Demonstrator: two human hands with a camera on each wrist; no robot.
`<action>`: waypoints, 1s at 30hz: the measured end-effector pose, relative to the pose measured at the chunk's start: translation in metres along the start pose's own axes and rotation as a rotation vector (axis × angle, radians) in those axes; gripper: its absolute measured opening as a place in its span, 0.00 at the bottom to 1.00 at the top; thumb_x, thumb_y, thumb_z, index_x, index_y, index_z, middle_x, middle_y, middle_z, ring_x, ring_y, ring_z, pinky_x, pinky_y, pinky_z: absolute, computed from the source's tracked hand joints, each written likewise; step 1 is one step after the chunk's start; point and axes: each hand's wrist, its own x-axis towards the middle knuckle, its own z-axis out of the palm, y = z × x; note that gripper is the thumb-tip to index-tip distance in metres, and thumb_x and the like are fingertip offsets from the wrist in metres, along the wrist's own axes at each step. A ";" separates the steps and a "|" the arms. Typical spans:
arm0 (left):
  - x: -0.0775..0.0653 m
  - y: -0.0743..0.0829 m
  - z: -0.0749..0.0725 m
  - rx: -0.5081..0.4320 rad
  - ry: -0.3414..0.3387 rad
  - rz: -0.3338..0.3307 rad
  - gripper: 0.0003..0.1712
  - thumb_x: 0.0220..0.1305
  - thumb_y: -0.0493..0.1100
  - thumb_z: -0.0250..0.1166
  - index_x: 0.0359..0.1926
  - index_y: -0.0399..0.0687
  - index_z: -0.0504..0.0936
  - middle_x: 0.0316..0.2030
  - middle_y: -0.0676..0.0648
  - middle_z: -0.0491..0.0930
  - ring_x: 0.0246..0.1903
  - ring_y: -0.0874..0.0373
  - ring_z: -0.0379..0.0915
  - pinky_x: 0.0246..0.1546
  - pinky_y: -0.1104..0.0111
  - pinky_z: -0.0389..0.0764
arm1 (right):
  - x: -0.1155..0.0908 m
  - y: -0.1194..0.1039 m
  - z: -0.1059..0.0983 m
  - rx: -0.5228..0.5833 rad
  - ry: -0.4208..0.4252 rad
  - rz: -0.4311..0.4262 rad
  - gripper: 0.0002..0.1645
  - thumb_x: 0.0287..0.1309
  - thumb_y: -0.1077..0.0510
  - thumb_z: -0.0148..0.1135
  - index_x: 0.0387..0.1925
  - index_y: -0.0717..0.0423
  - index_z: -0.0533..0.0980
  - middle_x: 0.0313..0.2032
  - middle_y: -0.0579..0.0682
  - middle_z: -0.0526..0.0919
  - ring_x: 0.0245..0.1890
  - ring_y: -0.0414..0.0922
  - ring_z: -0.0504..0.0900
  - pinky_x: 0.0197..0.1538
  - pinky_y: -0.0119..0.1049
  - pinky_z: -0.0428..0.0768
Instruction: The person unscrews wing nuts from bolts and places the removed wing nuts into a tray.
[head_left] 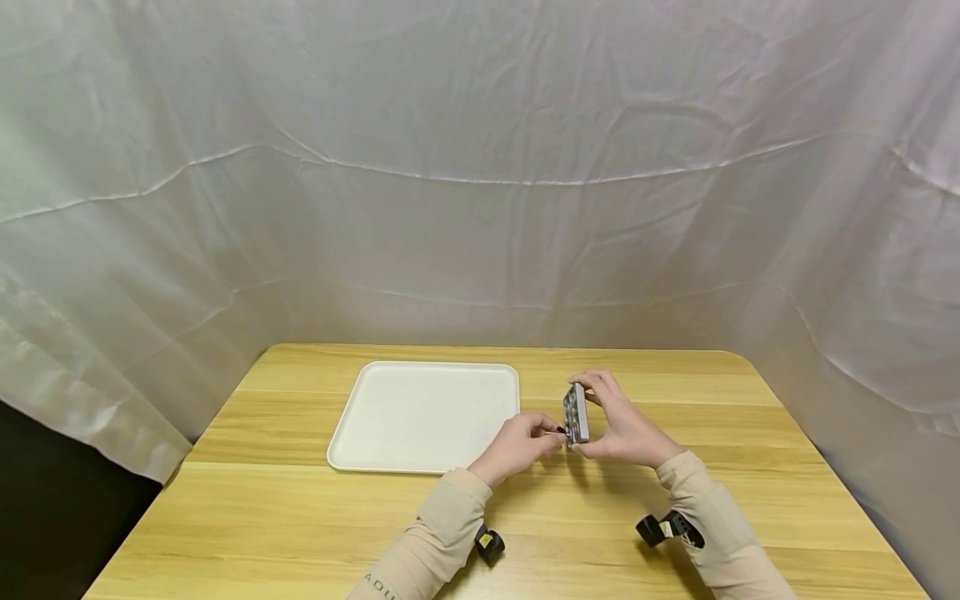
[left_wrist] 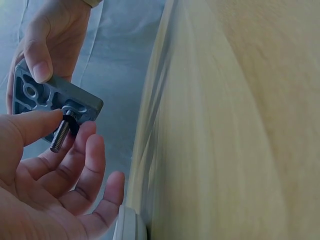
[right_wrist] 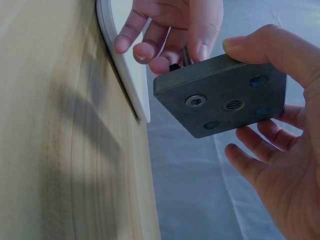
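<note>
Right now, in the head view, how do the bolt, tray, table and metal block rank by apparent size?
From largest to smallest:
1. Table
2. Tray
3. Metal block, seen nearly edge-on
4. Bolt, just a thin sliver by the left hand

Grey plate (right_wrist: 220, 89), silvery bolt (left_wrist: 60, 137), black piece (left_wrist: 74, 126) — white tray (head_left: 431, 417), yellow-brown wood-grained table (head_left: 225, 521) — beige sleeves (head_left: 452, 510), pale grey curtain (head_left: 480, 237)

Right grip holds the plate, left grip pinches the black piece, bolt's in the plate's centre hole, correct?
No: in the right wrist view the bolt sits near a corner of the plate, not in its centre hole. The right grip holds the plate; the left grip pinches the black piece.
</note>
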 end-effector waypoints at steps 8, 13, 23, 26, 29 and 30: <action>0.001 -0.001 0.000 -0.028 -0.004 -0.004 0.14 0.56 0.38 0.69 0.45 0.43 0.82 0.24 0.53 0.77 0.20 0.64 0.66 0.19 0.74 0.68 | 0.000 0.001 0.000 0.012 -0.003 0.009 0.53 0.27 0.75 0.77 0.60 0.72 0.62 0.53 0.69 0.64 0.54 0.61 0.71 0.60 0.54 0.73; 0.001 -0.001 0.000 -0.054 0.000 0.004 0.19 0.54 0.35 0.70 0.49 0.45 0.81 0.25 0.51 0.78 0.21 0.63 0.68 0.20 0.73 0.68 | 0.000 0.000 -0.001 0.013 -0.005 0.013 0.53 0.27 0.75 0.77 0.61 0.71 0.62 0.53 0.69 0.64 0.55 0.60 0.71 0.60 0.54 0.73; 0.000 -0.001 0.000 -0.032 0.000 0.036 0.20 0.53 0.32 0.69 0.48 0.46 0.80 0.28 0.48 0.83 0.23 0.66 0.73 0.23 0.75 0.72 | -0.001 0.010 0.003 -0.020 -0.003 0.006 0.53 0.27 0.74 0.78 0.60 0.71 0.62 0.54 0.68 0.64 0.54 0.58 0.71 0.60 0.53 0.74; 0.000 -0.001 0.000 -0.026 0.001 0.039 0.19 0.53 0.33 0.69 0.48 0.45 0.81 0.30 0.48 0.83 0.24 0.66 0.73 0.24 0.74 0.73 | -0.003 0.024 0.008 -0.026 0.002 0.009 0.56 0.27 0.73 0.79 0.62 0.68 0.61 0.55 0.66 0.64 0.55 0.57 0.70 0.61 0.53 0.73; 0.000 -0.001 0.000 -0.027 -0.001 0.039 0.18 0.54 0.35 0.69 0.47 0.44 0.81 0.31 0.47 0.84 0.25 0.66 0.74 0.26 0.74 0.74 | -0.005 0.037 0.012 -0.027 0.005 0.017 0.58 0.26 0.72 0.80 0.64 0.64 0.60 0.56 0.63 0.63 0.56 0.55 0.70 0.62 0.52 0.73; 0.000 -0.001 0.000 -0.026 -0.001 0.035 0.17 0.54 0.35 0.70 0.47 0.44 0.82 0.32 0.47 0.84 0.26 0.66 0.74 0.26 0.74 0.75 | -0.005 0.040 0.012 -0.025 0.003 0.018 0.58 0.27 0.71 0.80 0.64 0.62 0.60 0.57 0.62 0.63 0.57 0.54 0.70 0.63 0.51 0.73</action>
